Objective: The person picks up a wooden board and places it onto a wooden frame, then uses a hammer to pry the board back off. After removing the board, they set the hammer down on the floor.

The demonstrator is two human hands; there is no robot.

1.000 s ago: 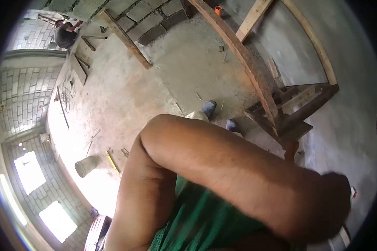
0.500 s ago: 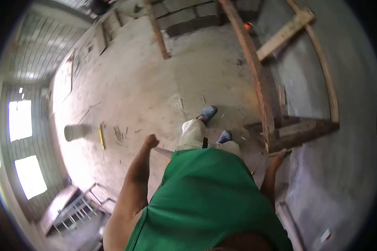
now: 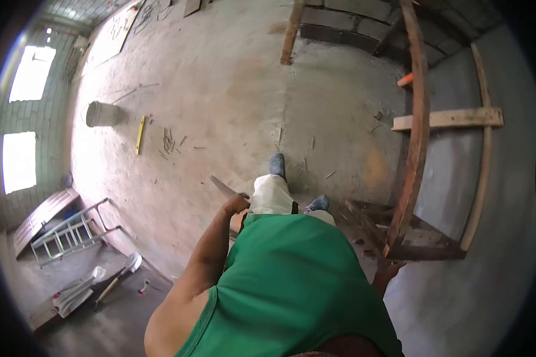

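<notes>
My left hand (image 3: 238, 204), beside my left thigh, is closed around a handsaw. The grey tapered blade (image 3: 221, 187) of the handsaw points forward and left, above the concrete floor. My right hand (image 3: 389, 271) is low on my right side, just under the near corner of a wooden frame (image 3: 418, 131) of rough brown timber. Its fingers are dark and partly hidden by the frame's lower rail. A pale board (image 3: 452, 119) crosses between the frame and a thin upright along the grey wall.
On the floor to the left are a bucket (image 3: 103, 113), a yellow spirit level (image 3: 140, 135) and scattered sticks (image 3: 168, 141). Behind them lie a metal ladder (image 3: 71, 238) and a shovel (image 3: 125, 269). A timber post (image 3: 292, 35) stands ahead near a block wall (image 3: 339, 27).
The view has turned and the room has shifted in it. My left hand is closer to my thigh, and the saw blade now points forward-left. My right hand is lower, under the frame's corner.
</notes>
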